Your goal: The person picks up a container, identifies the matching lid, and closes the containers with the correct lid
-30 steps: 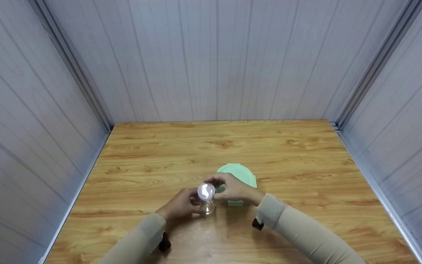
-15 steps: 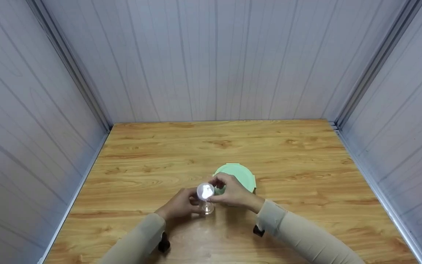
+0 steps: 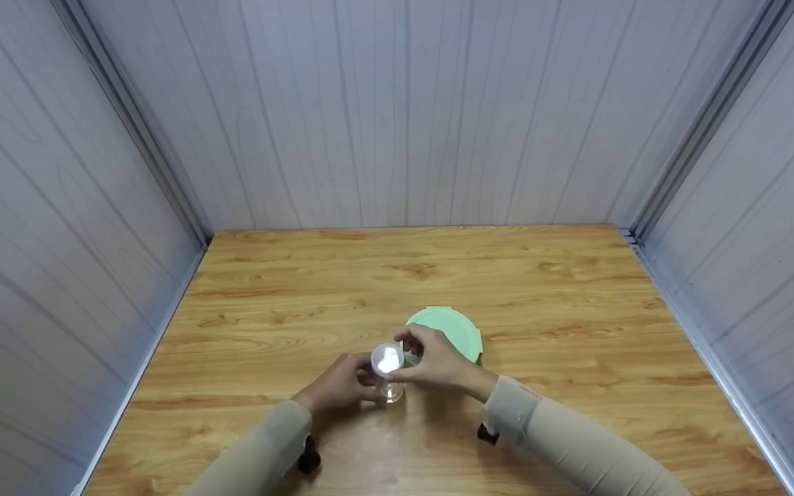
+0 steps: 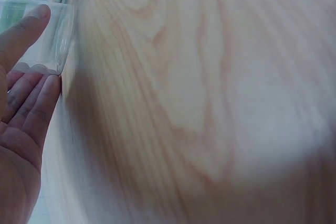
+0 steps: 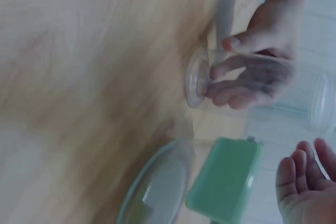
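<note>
A clear round plastic jar point(image 3: 391, 391) with a pale, shiny top point(image 3: 387, 359) stands upright near the middle of the table. My left hand point(image 3: 342, 383) grips its side; through the transparent wall the fingers show in the right wrist view, where the jar point(image 5: 262, 85) appears sideways. At the jar's top, my right hand point(image 3: 438, 362) pinches the right side of the lid, thumb over its front edge and fingers behind. In the right wrist view the curved fingers of my right hand point(image 5: 310, 182) are close beside the rim; the thumb is outside that frame.
A round container with a mint-green lid point(image 3: 455, 329) stands just behind my right hand. Its green side flap point(image 5: 226, 179) and clear bowl point(image 5: 163, 190) show in the right wrist view. White panelled walls point(image 3: 397, 117) enclose the wooden table point(image 3: 266, 275) on three sides.
My right thumb has slid left over the front of the jar's top, while the fingers behind have shifted slightly right. My left hand and the jar stay in place.
</note>
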A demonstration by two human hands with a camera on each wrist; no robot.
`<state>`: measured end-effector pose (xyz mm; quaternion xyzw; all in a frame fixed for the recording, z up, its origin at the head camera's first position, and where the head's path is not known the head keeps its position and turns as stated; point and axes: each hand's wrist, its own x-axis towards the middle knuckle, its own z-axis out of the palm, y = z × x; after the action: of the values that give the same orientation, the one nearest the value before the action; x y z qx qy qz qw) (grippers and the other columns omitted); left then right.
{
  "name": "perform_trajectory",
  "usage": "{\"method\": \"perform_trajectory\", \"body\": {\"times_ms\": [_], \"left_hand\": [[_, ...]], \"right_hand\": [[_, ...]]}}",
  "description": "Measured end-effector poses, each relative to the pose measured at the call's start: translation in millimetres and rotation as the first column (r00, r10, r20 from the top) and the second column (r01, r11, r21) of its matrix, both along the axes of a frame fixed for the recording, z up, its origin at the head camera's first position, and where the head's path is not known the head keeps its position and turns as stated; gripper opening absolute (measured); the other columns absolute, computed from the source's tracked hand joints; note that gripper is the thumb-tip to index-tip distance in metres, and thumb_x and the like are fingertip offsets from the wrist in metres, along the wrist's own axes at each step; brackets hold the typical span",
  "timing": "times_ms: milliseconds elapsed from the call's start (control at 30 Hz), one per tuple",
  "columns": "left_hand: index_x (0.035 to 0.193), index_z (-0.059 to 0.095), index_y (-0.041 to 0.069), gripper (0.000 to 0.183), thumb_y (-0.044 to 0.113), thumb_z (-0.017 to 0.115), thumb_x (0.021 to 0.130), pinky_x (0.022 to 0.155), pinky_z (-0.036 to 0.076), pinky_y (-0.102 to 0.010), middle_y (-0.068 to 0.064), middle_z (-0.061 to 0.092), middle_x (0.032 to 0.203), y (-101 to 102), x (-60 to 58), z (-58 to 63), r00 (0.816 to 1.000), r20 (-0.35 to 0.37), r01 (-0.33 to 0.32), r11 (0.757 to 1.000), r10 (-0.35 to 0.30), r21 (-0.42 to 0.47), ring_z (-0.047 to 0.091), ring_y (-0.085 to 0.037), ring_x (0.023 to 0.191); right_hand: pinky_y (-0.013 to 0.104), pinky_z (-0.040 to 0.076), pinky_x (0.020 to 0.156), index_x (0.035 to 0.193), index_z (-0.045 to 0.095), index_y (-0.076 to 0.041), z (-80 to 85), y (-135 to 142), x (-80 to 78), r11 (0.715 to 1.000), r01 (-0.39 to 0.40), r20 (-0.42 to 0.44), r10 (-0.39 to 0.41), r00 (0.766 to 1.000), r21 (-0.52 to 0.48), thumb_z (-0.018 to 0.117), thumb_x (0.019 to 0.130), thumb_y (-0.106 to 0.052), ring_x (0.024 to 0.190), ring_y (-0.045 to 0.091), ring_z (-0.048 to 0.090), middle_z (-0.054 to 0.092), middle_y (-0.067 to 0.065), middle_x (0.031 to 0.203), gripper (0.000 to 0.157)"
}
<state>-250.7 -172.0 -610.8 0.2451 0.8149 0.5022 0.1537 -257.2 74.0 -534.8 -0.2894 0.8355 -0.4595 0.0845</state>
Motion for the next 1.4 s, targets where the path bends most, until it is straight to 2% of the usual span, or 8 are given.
{"method": "perform_trajectory", "body": {"times_ms": [133, 267, 367, 700, 1000, 1167, 1300, 1400], "left_hand": [[0.133, 0.074, 0.013, 0.050, 0.016, 0.093, 0.086, 0.102, 0.061, -0.035, 0.001, 0.078, 0.125, -1, -1.0, 1.1, 1.000, -0.014, -0.002, 1.000, 0.002, -0.018, 0.073, -0.018, 0.113], [0.133, 0.074, 0.012, 0.049, 0.016, 0.093, 0.087, 0.101, 0.061, -0.032, 0.000, 0.078, 0.125, -1, -1.3, 1.9, 1.000, -0.026, -0.002, 1.000, 0.001, -0.031, 0.073, -0.017, 0.112], [0.133, 0.074, 0.012, 0.050, 0.017, 0.094, 0.086, 0.102, 0.060, -0.034, 0.000, 0.078, 0.127, -1, -1.4, 1.6, 1.000, -0.029, -0.003, 0.999, 0.003, -0.035, 0.073, -0.017, 0.114], [0.137, 0.072, 0.013, 0.051, 0.015, 0.091, 0.090, 0.103, 0.060, -0.034, 0.000, 0.076, 0.133, 0, -1.4, -0.7, 1.000, -0.003, 0.013, 1.000, -0.013, -0.004, 0.073, -0.018, 0.117], [0.136, 0.072, 0.010, 0.053, 0.013, 0.092, 0.087, 0.102, 0.062, -0.033, -0.003, 0.076, 0.132, -1, -0.7, 1.0, 1.000, 0.016, 0.001, 1.000, -0.001, 0.014, 0.073, -0.021, 0.118], [0.133, 0.073, 0.010, 0.051, 0.014, 0.093, 0.086, 0.100, 0.060, -0.029, -0.001, 0.077, 0.128, -1, 0.0, 2.1, 1.000, -0.014, -0.002, 1.000, 0.002, -0.009, 0.073, -0.019, 0.116], [0.133, 0.074, 0.011, 0.050, 0.016, 0.093, 0.087, 0.098, 0.059, -0.027, 0.000, 0.078, 0.125, -1, 0.6, 2.8, 0.999, -0.032, -0.004, 1.000, 0.003, -0.029, 0.073, -0.017, 0.113], [0.133, 0.073, 0.010, 0.050, 0.015, 0.092, 0.087, 0.098, 0.060, -0.029, -0.002, 0.078, 0.124, -1, 0.6, 3.0, 0.999, -0.039, -0.002, 1.000, 0.001, -0.029, 0.073, -0.018, 0.111]], "right_hand": [[0.033, 0.053, 0.087, 0.137, 0.067, 0.003, 8.7, 4, -8.8, 0.996, -0.078, 0.016, 0.078, 0.997, 0.037, 0.095, 0.084, -0.025, 0.098, 0.024, 0.062, 0.068, 0.011, 0.110, 0.067], [0.049, 0.057, 0.096, 0.146, 0.064, 0.001, 15.7, 7, -17.1, 0.979, -0.191, 0.044, 0.188, 0.981, 0.070, 0.086, 0.088, -0.016, 0.109, 0.031, 0.063, 0.070, 0.017, 0.127, 0.064], [0.061, 0.055, 0.100, 0.149, 0.063, -0.002, 18.1, 6, -20.4, 0.965, -0.246, 0.064, 0.241, 0.969, 0.090, 0.077, 0.086, -0.010, 0.111, 0.029, 0.061, 0.068, 0.017, 0.132, 0.065], [0.065, 0.055, 0.100, 0.142, 0.069, 0.000, 16.4, 4, -22.9, 0.962, -0.261, 0.092, 0.254, 0.963, 0.074, 0.073, 0.083, -0.007, 0.108, 0.020, 0.060, 0.068, 0.015, 0.131, 0.059], [0.052, 0.060, 0.093, 0.127, 0.075, -0.001, 10.7, 5, -19.6, 0.979, -0.190, 0.032, 0.188, 0.982, 0.071, 0.085, 0.086, -0.009, 0.104, 0.033, 0.066, 0.072, 0.011, 0.114, 0.043], [0.040, 0.058, 0.084, 0.118, 0.076, -0.003, 6.9, 4, -12.3, 0.993, -0.111, 0.016, 0.111, 0.994, 0.037, 0.093, 0.085, -0.017, 0.094, 0.026, 0.064, 0.072, 0.007, 0.103, 0.039], [0.024, 0.049, 0.076, 0.114, 0.074, -0.005, 2.4, 2, -6.1, 0.998, -0.055, 0.023, 0.055, 0.998, 0.007, 0.094, 0.085, -0.020, 0.087, 0.019, 0.059, 0.070, 0.005, 0.098, 0.038], [0.019, 0.045, 0.073, 0.110, 0.072, -0.006, -0.4, 0, -2.2, 1.000, -0.021, 0.022, 0.022, 1.000, -0.012, 0.095, 0.084, -0.020, 0.084, 0.018, 0.058, 0.070, 0.007, 0.095, 0.038]]}}
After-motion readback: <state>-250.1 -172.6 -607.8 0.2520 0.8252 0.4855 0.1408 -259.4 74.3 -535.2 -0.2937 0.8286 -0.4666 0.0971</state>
